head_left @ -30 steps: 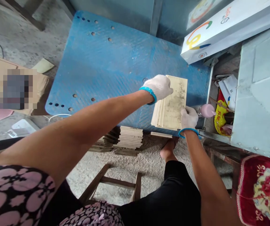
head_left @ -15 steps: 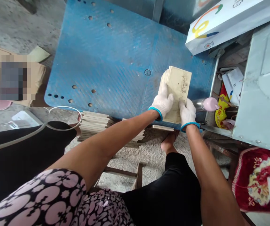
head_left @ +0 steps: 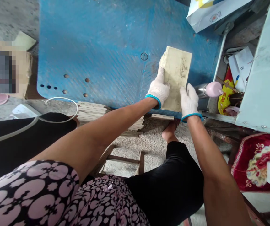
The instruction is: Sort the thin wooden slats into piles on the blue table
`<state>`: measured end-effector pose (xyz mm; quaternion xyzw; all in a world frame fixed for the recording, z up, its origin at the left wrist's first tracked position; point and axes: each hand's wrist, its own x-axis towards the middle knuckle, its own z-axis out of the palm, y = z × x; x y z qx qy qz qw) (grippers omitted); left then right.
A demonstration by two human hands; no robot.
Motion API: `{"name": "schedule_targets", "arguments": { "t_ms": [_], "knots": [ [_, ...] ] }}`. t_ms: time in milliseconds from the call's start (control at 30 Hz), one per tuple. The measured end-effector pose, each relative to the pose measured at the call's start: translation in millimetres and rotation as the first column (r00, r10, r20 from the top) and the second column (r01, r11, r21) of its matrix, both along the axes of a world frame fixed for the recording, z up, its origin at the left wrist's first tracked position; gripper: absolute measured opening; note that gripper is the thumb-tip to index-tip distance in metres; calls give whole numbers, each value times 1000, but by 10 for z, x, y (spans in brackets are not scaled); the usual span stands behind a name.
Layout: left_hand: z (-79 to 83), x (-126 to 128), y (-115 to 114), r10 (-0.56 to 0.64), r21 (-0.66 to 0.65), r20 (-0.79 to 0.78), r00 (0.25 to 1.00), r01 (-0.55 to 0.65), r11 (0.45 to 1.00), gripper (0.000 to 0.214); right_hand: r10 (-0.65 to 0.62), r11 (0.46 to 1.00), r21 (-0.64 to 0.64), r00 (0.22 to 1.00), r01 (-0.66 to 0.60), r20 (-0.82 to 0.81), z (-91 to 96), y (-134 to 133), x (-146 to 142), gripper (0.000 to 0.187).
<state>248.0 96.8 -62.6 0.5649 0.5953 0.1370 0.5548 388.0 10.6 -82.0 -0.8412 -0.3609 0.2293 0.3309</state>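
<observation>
A stack of thin, cream rectangular tiles point(head_left: 176, 72) lies on the blue tabletop point(head_left: 106, 53) near its front edge, with dark specks on the top tile. Its left side is uneven, showing several layered edges. My left hand point(head_left: 159, 89), in a white knit glove with a blue cuff, grips that side, thumb on top and index finger along the edge. Along the right side is my right hand point(head_left: 189, 99), gloved alike. Its thumb touches the stack's edge and its fingers stand apart from the thumb.
A steel flask with a pink cap point(head_left: 213, 89) lies right of my right hand. Below the table's front edge stand more tile stacks point(head_left: 91, 111). A white paper bag point(head_left: 210, 15) sits at the back right, a grey metal panel point(head_left: 262, 81) at the right. Another person's dark-clothed leg point(head_left: 26, 135) is at left.
The view has shifted, so the table and stack sit higher in the picture. My right hand has eased off the top tile to the stack's right edge, its fingers spreading. My left hand keeps its grip.
</observation>
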Motion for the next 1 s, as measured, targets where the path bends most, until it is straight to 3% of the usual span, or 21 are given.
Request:
{"name": "schedule_targets", "arguments": {
  "t_ms": [133, 200, 267, 333, 433, 533, 633, 733, 833, 1000],
  "knots": [
    [10, -199, 38, -21, 52, 28, 999, 19, 998, 81, -75, 997, 36, 993, 72, 90, 171, -595, 60, 49],
    [-3, -361, -65, -37, 82, 48, 998, 33, 996, 82, -18, 995, -93, 994, 28, 107, 198, -942, 34, 44],
    [-28, -548, -266, -31, 95, 55, 998, 25, 995, 82, 124, 966, -236, 990, -104, 73, 163, -1194, -25, 37],
    [-47, -739, -531, -28, 89, 44, 999, 24, 996, 84, 331, 895, -339, 941, -291, 65, 96, -1301, -89, 31],
    [-19, -990, -939, -38, 56, 36, 999, 36, 998, 80, 636, 714, -473, 760, -517, 130, 32, -1249, -149, 30],
    [65, -1163, -1252, -41, -14, -42, 998, 41, 999, 76, 792, 559, -620, 577, -551, 202, 48, -1137, -170, 32],
    [112, -1266, -1451, -82, -46, -57, 995, 79, 996, 75, 854, 476, -703, 467, -528, 228, 80, -1098, -184, 34],
    [78, -1337, -1584, -161, 8, 14, 987, 161, 987, 73, 854, 480, -709, 459, -517, 244, 80, -1127, -200, 31],
    [28, -1383, -1693, -248, 34, 47, 967, 247, 968, 71, 818, 526, -671, 527, -523, 231, 53, -1188, -209, 25],
    [-6, -1302, -1754, -391, 6, -28, 920, 392, 920, 67, 748, 616, -521, 645, -590, 154, -63, -1345, -187, 10]
  ]
}}
